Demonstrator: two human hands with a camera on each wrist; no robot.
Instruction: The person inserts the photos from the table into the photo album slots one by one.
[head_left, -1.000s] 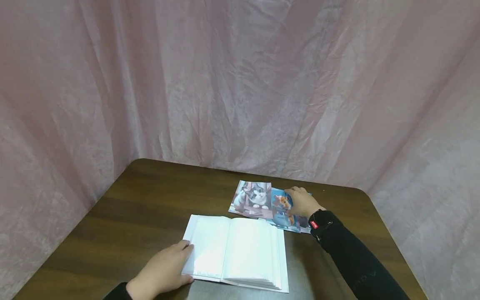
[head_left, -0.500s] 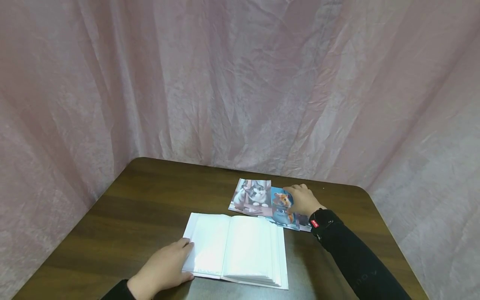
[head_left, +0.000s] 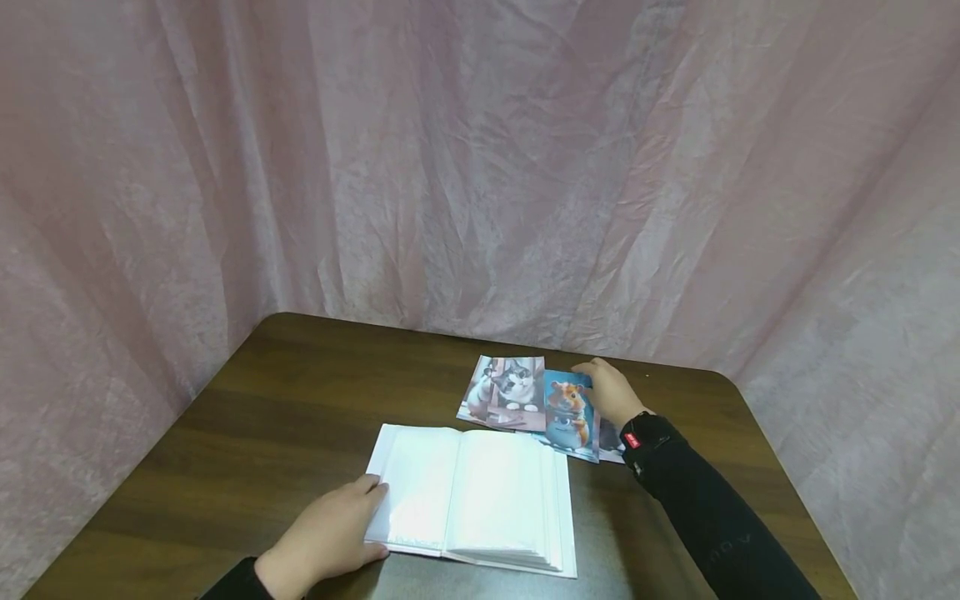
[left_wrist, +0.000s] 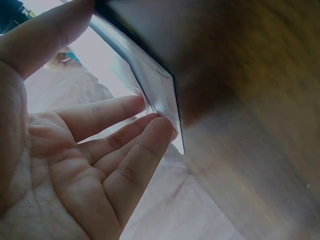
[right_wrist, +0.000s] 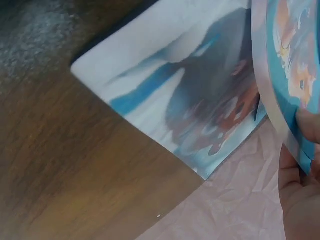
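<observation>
An open photo album (head_left: 495,492) with white pages lies near the front of the table. My left hand (head_left: 326,533) rests at its left edge, thumb at the near corner. In the left wrist view the relaxed fingers (left_wrist: 132,165) touch the album's edge (left_wrist: 167,95). Farther back, my right hand (head_left: 611,392) pinches the upper right corner of a blue hamster photo (head_left: 567,408). The right wrist view shows its thumb over the front of this bending photo (right_wrist: 280,85). Another photo (right_wrist: 165,95), with a dark blurred figure, lies flat on the table beside it.
Photos of cats (head_left: 517,387) overlap to the left of the hamster photo, just behind the album. The brown wooden table (head_left: 300,400) has rounded back corners. A pink curtain (head_left: 480,183) hangs along its far edge.
My right hand has shifted slightly back and to the right, and more of the hamster photo shows. The left hand and the album stay nearly in place.
</observation>
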